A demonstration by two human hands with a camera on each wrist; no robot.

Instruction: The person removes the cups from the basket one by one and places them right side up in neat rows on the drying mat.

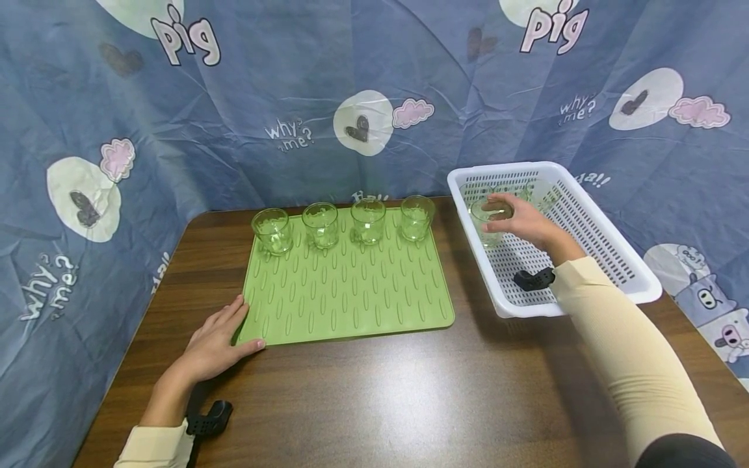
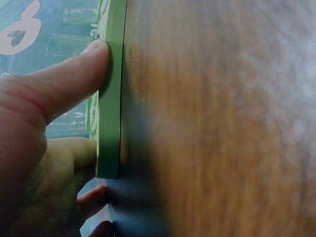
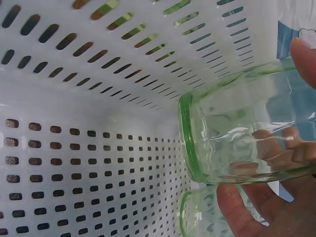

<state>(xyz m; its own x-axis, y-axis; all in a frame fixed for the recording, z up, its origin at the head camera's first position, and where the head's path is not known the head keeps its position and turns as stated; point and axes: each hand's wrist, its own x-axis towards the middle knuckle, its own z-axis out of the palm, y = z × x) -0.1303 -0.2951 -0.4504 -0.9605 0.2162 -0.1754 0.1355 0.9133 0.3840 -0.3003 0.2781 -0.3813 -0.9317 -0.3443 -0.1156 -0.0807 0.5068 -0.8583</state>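
My right hand (image 1: 526, 224) reaches into the white basket (image 1: 591, 211) and grips a clear green drinking glass (image 3: 222, 123), thumb on one side and fingers on the other. In the right wrist view the glass shows its thick base close to the perforated basket wall. Another glass (image 3: 195, 212) lies just beyond it, partly hidden by the fingers. My left hand (image 1: 213, 344) rests at the near left corner of the green ridged mat (image 1: 351, 292). Its thumb (image 2: 74, 79) touches the mat's front edge, and the fingers stretch along the left side.
Along the mat's back edge several green glasses stand in a row, the rightmost glass (image 1: 417, 220) near the basket. More glasses (image 1: 541, 195) show at the basket's far end. Behind the brown wooden table (image 1: 374, 396) hangs a blue printed cloth (image 1: 246, 78).
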